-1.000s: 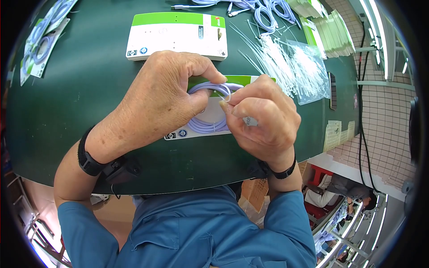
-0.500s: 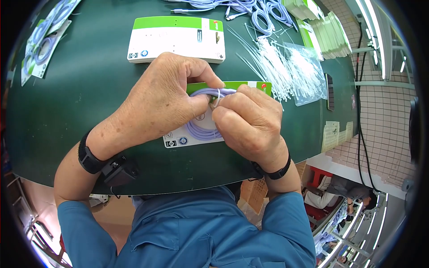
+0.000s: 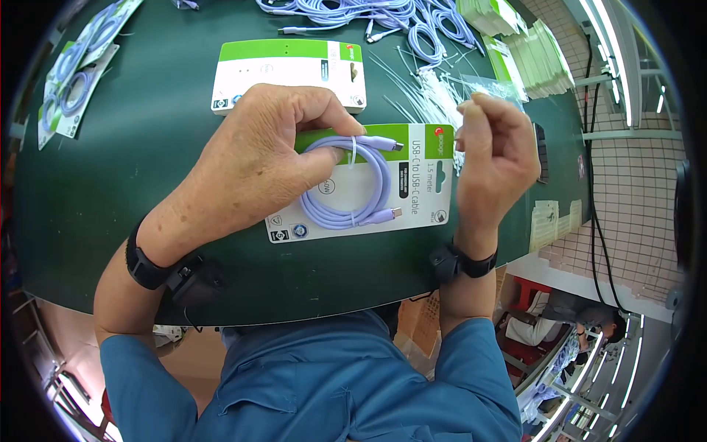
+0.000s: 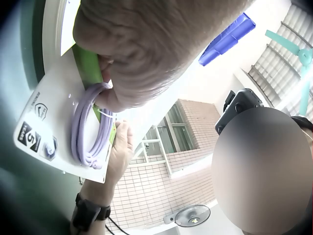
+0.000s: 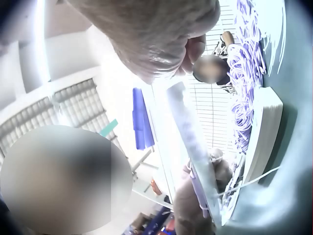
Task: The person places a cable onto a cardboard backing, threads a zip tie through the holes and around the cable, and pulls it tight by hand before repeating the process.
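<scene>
- We see the left hand (image 3: pixel 258 158) pinching the coiled cable (image 3: pixel 384 184) on its card (image 3: pixel 421 202).
- Right hand (image 3: pixel 497 162) curled nearby; we cannot tell whether it holds anything.

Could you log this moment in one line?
left hand: grips card; right hand: off card, fingers curled; cable: coiled on card; white tie: around cable

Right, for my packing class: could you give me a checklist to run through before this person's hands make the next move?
1. Coiled cable on the front of the card: ok.
2. Top tie around the coil's upper strands: ok.
3. Top tie pulled snug: cannot tell.
4. Bottom tie in place across the lower strands: ok.
5. Left hand steadying cable and card: ok.
6. Right hand off the cable: ok.
</scene>
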The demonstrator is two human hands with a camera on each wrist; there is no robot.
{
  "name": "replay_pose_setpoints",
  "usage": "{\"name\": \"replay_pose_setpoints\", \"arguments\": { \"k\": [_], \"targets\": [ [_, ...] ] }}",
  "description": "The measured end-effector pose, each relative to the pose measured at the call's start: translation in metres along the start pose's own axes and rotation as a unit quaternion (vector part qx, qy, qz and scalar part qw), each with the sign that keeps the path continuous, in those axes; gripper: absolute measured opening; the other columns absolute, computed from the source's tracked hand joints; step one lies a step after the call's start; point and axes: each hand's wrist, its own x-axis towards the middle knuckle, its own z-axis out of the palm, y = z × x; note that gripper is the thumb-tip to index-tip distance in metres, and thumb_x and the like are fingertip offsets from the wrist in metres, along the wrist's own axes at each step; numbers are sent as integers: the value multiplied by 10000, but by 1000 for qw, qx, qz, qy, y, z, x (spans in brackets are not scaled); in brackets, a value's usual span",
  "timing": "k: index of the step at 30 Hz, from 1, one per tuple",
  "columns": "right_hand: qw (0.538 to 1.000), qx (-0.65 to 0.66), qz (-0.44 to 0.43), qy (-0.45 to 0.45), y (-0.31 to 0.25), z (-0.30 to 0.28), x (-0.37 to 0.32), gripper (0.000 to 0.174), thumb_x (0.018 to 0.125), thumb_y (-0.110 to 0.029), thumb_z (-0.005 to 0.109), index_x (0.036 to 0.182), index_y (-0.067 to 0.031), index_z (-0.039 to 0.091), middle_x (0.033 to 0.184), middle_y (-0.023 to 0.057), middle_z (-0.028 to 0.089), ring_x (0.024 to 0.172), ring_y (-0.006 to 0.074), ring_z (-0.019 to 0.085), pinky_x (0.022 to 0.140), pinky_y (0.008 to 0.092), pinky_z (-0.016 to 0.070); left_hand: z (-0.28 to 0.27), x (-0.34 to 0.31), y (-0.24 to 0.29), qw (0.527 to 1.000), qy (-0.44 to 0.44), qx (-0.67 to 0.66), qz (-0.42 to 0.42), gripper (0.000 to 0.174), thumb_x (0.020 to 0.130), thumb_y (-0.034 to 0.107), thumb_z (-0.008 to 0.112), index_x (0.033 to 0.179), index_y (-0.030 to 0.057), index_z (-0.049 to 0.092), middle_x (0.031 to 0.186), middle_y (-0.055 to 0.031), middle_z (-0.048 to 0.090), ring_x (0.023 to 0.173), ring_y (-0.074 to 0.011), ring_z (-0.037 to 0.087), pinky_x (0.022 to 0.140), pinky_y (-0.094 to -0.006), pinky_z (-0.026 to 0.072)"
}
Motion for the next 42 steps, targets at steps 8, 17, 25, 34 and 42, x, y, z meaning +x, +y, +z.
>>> {"name": "replay_pose_setpoints", "arguments": {
  "k": [8,17,25,34,42],
  "targets": [
    [869,335,257,-258,5,8,-6,423,1001,-361,759,1157,29,705,1081,67,751,874,108,724,740,236,594,-2,-4,15,999,10,-19,30,256,831,-97,627,1056,-62,745,1011,-84,776,944,-107,709,920,-278,589],
    [692,488,424,-321,22,21,-22,415,1001,-402,756,1133,-14,691,1040,32,735,863,88,713,758,218,592,5,-7,14,991,1,35,127,269,794,-122,654,1031,-22,732,980,-138,757,899,-212,756,813,-298,593],
    [686,451,465,-332,15,28,-20,264,1049,-302,715,1038,-40,692,921,-3,710,775,40,662,671,205,542,12,-8,15,973,6,92,211,289,735,-154,673,980,-1,699,960,-158,729,858,-310,748,708,-376,604],
    [737,404,431,-329,15,30,-15,170,1069,-205,671,1013,-48,641,929,-8,678,779,42,623,677,206,515,17,-8,10,970,3,118,214,290,715,-159,662,956,2,678,945,-161,714,806,-321,726,664,-378,581],
    [764,413,413,-273,27,34,-14,150,1065,-134,654,966,-53,574,888,-1,610,714,44,498,630,199,453,22,-9,6,972,-14,112,204,310,706,-146,672,972,11,689,939,-156,706,795,-328,716,652,-380,566]
  ]
}}
